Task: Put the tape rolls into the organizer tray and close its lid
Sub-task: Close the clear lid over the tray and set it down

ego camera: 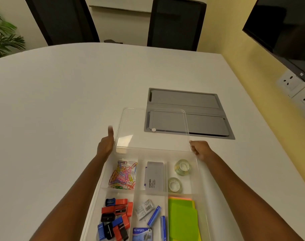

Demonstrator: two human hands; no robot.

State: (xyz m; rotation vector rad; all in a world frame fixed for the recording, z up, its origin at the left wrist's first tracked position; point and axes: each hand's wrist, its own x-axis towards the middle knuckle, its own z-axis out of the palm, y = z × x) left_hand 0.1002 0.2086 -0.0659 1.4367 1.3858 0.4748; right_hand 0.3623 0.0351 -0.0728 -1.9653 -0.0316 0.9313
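Note:
The clear organizer tray lies on the white table right in front of me. Two clear tape rolls sit in its far right compartment. The transparent lid is held above the tray's far edge, tilted up and away from me. My left hand grips the lid's left edge, thumb raised. My right hand grips the lid's right near corner. The fingers of both hands are partly hidden behind the plastic.
Other compartments hold coloured paper clips, a grey stamp pad box, sharpeners, staple boxes and green sticky notes. A grey cable hatch is set in the table beyond. Two chairs stand at the far edge.

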